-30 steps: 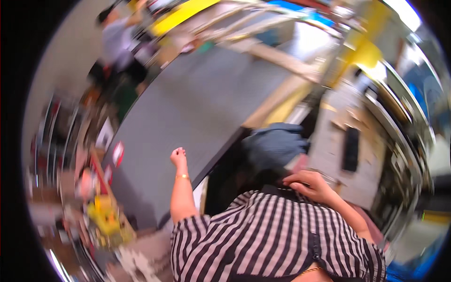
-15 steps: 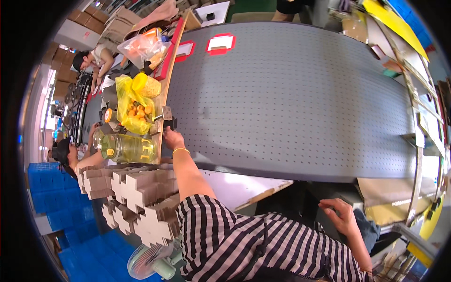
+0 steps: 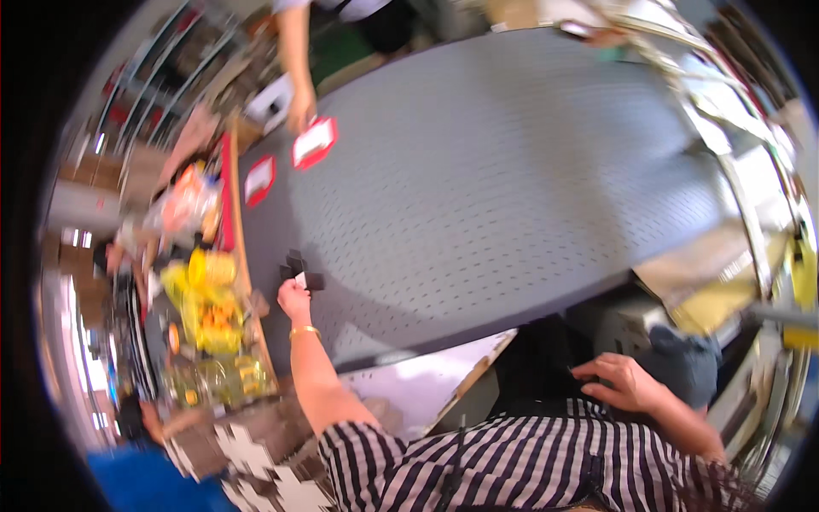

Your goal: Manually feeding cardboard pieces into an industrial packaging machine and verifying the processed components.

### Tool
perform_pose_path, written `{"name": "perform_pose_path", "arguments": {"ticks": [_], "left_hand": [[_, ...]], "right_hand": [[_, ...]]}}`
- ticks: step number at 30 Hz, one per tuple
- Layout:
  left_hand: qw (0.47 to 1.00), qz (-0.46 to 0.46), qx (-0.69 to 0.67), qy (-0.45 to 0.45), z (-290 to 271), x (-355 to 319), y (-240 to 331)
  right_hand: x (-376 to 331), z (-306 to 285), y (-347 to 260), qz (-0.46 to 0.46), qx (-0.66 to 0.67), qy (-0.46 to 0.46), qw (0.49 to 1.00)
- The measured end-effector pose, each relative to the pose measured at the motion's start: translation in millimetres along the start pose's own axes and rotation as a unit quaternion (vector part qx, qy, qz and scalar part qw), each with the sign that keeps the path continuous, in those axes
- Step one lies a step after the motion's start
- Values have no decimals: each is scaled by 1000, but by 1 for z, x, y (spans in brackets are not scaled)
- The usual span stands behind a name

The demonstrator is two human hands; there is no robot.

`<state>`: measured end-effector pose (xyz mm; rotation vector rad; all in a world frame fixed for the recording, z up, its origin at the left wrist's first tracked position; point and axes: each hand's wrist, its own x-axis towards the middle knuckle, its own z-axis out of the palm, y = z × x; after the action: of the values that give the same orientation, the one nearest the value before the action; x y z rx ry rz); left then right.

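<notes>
My left hand (image 3: 294,300) reaches forward to the left edge of the grey perforated table (image 3: 512,188). Its fingers pinch a small black cross-shaped piece (image 3: 300,266) that lies flat on the table, with a white bit showing at the fingertips. A gold bracelet sits on that wrist. My right hand (image 3: 621,381) rests low at the right, fingers spread on a dark surface below the table edge, holding nothing. My black-and-white striped shirt (image 3: 512,465) fills the lower edge.
Another person's hand (image 3: 300,109) touches a red-framed white card (image 3: 314,142); a second card (image 3: 258,179) lies beside it. Yellow bags (image 3: 205,299) and bottles (image 3: 217,380) crowd the left. Stacked pale cross-shaped pieces (image 3: 256,461) sit at lower left. A blue-grey object (image 3: 687,367) lies right.
The view has swung so the table fills the frame. My left hand has moved onto the table edge and now pinches the black piece. My right hand has stayed low at the right.
</notes>
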<state>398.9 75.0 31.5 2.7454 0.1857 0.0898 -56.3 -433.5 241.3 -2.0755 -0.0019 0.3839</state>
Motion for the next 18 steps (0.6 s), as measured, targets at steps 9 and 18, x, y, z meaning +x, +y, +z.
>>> {"name": "perform_pose_path", "arguments": {"ticks": [9,18], "left_hand": [[585,619,-356,-385,-97,-370,501],[196,825,-283,-449,-192,-729,611]], "right_hand": [[-206,-44,-21,-52,-119,448,885],[-473,46,-5,75,-146,639,751]]}}
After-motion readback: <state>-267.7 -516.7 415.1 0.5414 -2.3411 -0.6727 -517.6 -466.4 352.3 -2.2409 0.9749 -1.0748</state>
